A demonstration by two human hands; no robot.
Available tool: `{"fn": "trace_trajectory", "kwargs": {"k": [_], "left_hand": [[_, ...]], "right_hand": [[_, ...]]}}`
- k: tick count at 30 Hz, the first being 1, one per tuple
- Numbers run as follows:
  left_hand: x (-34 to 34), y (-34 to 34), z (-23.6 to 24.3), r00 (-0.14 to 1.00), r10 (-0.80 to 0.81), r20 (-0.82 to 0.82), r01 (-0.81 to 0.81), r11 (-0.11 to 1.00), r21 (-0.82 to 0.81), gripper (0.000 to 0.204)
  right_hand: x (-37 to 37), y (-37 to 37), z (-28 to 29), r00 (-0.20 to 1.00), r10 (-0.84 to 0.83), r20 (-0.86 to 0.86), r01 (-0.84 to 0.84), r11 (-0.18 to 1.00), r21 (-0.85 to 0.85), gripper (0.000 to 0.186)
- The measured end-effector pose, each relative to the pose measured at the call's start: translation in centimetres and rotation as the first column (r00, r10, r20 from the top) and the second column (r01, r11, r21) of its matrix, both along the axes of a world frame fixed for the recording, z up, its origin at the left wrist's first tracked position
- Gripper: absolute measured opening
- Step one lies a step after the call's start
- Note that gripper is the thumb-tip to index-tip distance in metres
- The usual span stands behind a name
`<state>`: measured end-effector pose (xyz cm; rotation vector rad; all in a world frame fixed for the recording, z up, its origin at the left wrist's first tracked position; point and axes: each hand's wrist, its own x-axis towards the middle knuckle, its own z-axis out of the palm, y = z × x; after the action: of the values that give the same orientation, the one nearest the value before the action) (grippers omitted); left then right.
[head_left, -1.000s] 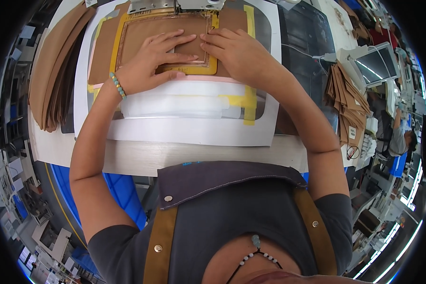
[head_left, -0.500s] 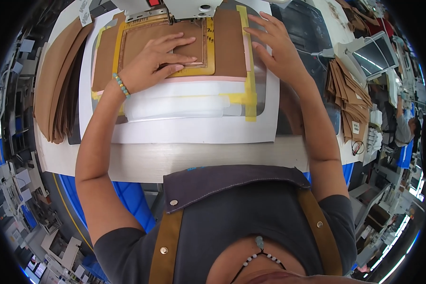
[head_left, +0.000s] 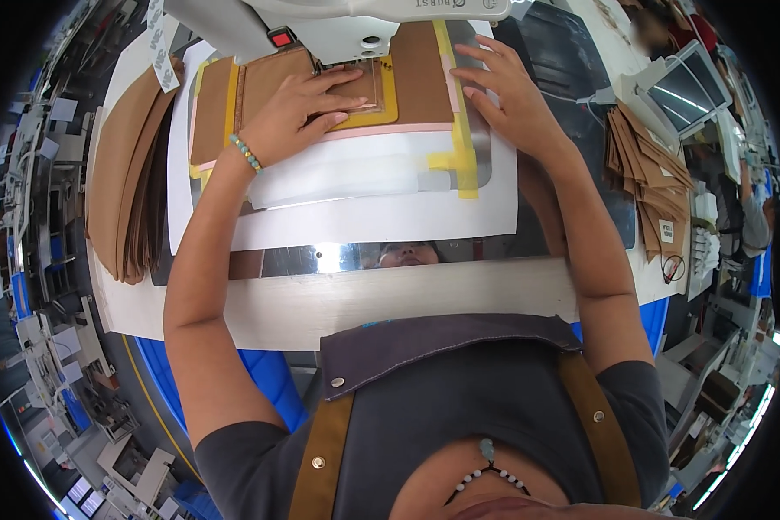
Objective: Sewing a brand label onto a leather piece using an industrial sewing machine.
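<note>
A sewing machine head (head_left: 347, 35) stands over a brown panel (head_left: 423, 78) framed by a yellow border (head_left: 388, 114). My left hand (head_left: 299, 117) lies flat on the brown piece inside that border, fingers spread, close to the needle area. On the right, my right hand (head_left: 511, 95) is open, its fingertips at the strip of yellow tape (head_left: 466, 165) along the template's edge. Beneath it all is a white sheet (head_left: 347, 227), with a see-through plastic strip (head_left: 347, 182) across its near part. The needle's tip is hidden.
Brown panels (head_left: 126, 191) hang in a stack at the left. Another pile of brown pieces (head_left: 650, 165) lies at the right, below a small screen (head_left: 685, 91). A shiny plate (head_left: 347, 257) borders the pale table edge (head_left: 407, 299).
The white sheet and framed panel have slid away from me under the machine head, both hands moving along with them. A shiny strip now shows in front of the sheet.
</note>
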<state>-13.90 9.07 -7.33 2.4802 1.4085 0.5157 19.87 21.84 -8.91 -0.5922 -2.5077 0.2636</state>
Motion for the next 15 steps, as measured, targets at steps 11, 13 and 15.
{"fn": "trace_trajectory", "kwargs": {"k": [11, 13, 15], "left_hand": [[-1.8, 3.0, -2.0, 0.986, 0.161, -0.052, -0.162, 0.987, -0.012, 0.036], [-2.6, 3.4, -3.0, 0.993, 0.121, -0.008, -0.119, 0.987, 0.103, 0.036], [-3.2, 4.1, -3.5, 0.985, 0.102, 0.138, -0.114, 0.990, 0.078, 0.035]], "right_hand": [[0.0, 0.1, -0.9, 1.000, -0.007, -0.001, 0.007, 1.000, 0.005, 0.027], [-0.2, 0.0, -1.0, 1.000, -0.001, -0.005, 0.001, 1.000, 0.025, 0.027], [-0.2, 0.0, -1.0, 1.000, 0.002, 0.006, -0.002, 1.000, 0.014, 0.026]]}}
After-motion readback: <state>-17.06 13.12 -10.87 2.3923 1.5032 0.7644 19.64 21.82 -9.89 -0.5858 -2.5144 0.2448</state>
